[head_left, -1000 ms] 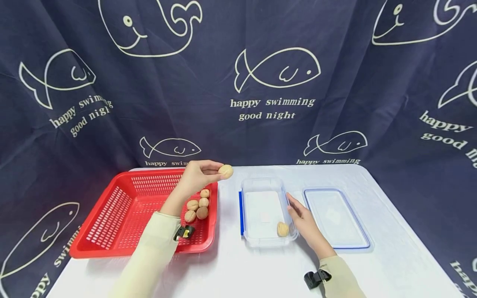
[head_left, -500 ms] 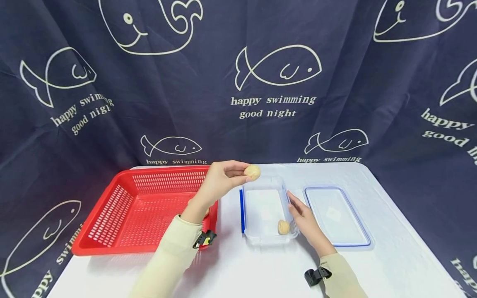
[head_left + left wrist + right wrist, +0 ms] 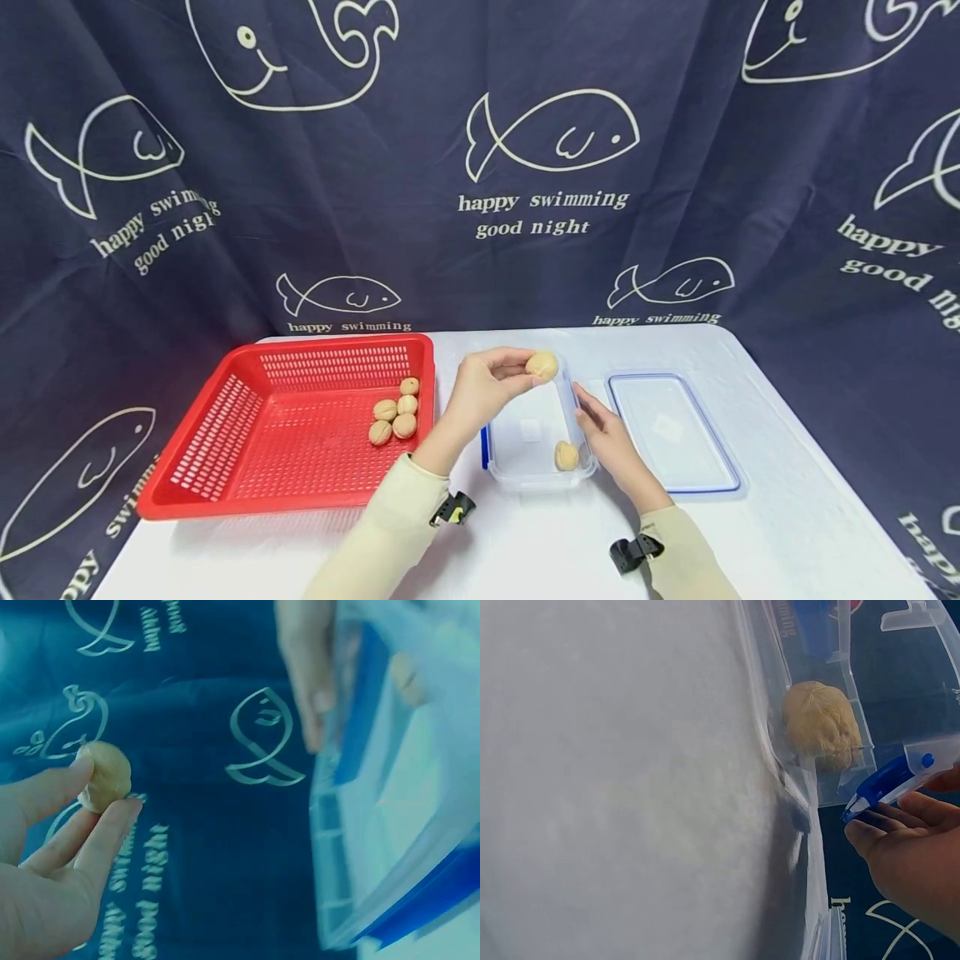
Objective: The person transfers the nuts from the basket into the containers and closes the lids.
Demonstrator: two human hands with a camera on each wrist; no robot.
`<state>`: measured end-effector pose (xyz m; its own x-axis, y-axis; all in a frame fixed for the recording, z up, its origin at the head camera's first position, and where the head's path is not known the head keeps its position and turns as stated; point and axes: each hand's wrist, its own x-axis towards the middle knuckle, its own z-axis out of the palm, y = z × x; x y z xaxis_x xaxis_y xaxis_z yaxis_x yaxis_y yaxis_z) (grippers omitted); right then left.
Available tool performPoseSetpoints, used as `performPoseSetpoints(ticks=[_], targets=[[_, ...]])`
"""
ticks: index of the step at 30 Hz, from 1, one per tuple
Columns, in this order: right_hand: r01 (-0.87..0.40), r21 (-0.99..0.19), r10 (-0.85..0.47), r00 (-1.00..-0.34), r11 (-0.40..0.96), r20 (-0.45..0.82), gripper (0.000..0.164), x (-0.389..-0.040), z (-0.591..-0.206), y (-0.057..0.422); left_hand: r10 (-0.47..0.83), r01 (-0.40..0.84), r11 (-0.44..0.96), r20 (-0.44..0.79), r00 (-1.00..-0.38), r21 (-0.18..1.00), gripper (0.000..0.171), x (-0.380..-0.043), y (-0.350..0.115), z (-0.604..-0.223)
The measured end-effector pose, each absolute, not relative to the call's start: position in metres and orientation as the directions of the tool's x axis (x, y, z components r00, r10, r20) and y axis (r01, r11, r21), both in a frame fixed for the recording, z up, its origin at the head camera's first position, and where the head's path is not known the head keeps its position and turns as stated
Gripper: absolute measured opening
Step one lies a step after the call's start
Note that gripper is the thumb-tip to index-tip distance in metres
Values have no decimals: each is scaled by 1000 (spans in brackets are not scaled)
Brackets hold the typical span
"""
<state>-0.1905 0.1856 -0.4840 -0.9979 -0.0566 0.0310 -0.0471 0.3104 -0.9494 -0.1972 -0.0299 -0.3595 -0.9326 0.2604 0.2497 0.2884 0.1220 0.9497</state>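
Observation:
My left hand pinches a walnut between thumb and fingers above the far part of a clear plastic food container. In the left wrist view, the pinched walnut is seen from the side, with the container to its right. One walnut lies inside at the near right corner. My right hand touches the container's right side with fairly straight fingers. In the right wrist view, those fingers are beside a blue latch, close to the walnut behind the clear wall.
A red slotted basket stands on the left of the white table, with several walnuts along its right side. The container's blue-edged lid lies to the right. A dark blue fish-print curtain hangs behind the table.
My left hand has carried the walnut rightward from beside the basket to over the container, then slightly lower. The basket's walnuts are uncovered again. My right hand has stayed at the container's side.

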Motion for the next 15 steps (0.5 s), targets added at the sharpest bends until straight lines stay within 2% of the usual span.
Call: performPoseSetpoints(ticks=[11, 15], targets=[[-37, -944, -45, -999, 326, 24, 49, -191, -483, 187, 163, 100, 152, 75, -984, 983, 26, -206, 8, -422], [-31, -946, -44, -999, 324, 18, 49, -191, -484, 187, 132, 72, 193, 47, -990, 979, 25, -210, 15, -441]])
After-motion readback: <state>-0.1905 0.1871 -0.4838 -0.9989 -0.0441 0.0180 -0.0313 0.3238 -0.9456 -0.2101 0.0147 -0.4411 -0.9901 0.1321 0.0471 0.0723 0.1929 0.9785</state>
